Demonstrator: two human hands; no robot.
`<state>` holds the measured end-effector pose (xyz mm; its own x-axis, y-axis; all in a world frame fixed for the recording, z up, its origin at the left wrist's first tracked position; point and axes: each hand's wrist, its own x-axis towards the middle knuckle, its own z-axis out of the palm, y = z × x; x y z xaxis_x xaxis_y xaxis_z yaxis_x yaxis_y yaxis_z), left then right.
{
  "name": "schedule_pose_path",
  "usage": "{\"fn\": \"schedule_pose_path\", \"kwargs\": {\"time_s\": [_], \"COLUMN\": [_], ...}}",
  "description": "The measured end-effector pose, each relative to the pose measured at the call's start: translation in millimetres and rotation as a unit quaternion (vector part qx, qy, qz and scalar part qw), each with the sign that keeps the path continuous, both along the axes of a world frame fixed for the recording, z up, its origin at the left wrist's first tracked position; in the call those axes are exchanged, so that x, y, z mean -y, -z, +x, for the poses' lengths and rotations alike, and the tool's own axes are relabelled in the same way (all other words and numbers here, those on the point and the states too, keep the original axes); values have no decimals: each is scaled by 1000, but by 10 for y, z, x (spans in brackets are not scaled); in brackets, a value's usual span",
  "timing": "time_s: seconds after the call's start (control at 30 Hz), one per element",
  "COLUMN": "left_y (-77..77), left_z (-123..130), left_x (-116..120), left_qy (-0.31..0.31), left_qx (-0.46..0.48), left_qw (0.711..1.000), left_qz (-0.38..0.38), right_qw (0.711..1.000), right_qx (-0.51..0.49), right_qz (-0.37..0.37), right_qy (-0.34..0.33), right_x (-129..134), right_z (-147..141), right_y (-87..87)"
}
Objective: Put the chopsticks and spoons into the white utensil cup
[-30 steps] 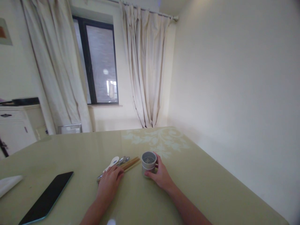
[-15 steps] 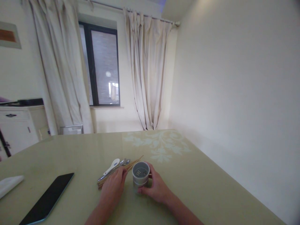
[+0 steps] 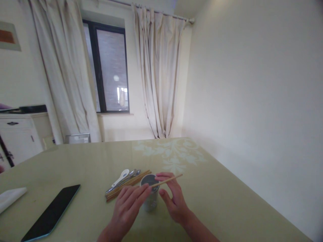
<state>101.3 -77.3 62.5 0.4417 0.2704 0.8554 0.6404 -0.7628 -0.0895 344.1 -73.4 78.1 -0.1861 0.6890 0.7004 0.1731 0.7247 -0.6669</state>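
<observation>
My left hand (image 3: 130, 203) pinches a thin wooden chopstick (image 3: 174, 178) that slants up to the right above the cup's mouth. Below it, a grey cylindrical utensil holder (image 3: 150, 203) with small holes in its bottom stands upright on the table. At its right side is my right hand (image 3: 174, 198), thumb and fingers apart, with the chopstick crossing in front of its fingers; whether they touch it I cannot tell. Left of the holder lie a bundle of chopsticks (image 3: 126, 186), metal spoons (image 3: 132, 174) and a white spoon (image 3: 122, 176), partly behind my left hand.
A dark tablet or phone (image 3: 54, 210) lies on the green table (image 3: 96, 168) at the left, with a white object (image 3: 11, 198) beyond it at the edge. A plain wall (image 3: 252, 101) runs along the right; curtains (image 3: 161, 67) and a window (image 3: 112, 70) are behind.
My left hand has moved right from the chopstick bundle, bringing one chopstick over the holder. My right hand has loosened from the holder's side and its fingers have risen.
</observation>
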Motion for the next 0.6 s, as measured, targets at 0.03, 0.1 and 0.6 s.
{"fn": "schedule_pose_path", "kwargs": {"time_s": [0.03, 0.1, 0.6], "left_y": [-32, -83, 162], "left_z": [13, 46, 235], "left_x": [39, 91, -90], "left_qy": [13, 26, 51], "left_qx": [-14, -27, 266], "left_qw": [1000, 999, 842], "left_qz": [8, 22, -466], "right_qw": [1000, 999, 945], "right_qx": [-6, -31, -278], "right_qz": [14, 30, -99], "right_qy": [-3, -13, 140], "right_x": [35, 82, -306], "right_z": [-29, -89, 124], "right_y": [-31, -79, -122]}}
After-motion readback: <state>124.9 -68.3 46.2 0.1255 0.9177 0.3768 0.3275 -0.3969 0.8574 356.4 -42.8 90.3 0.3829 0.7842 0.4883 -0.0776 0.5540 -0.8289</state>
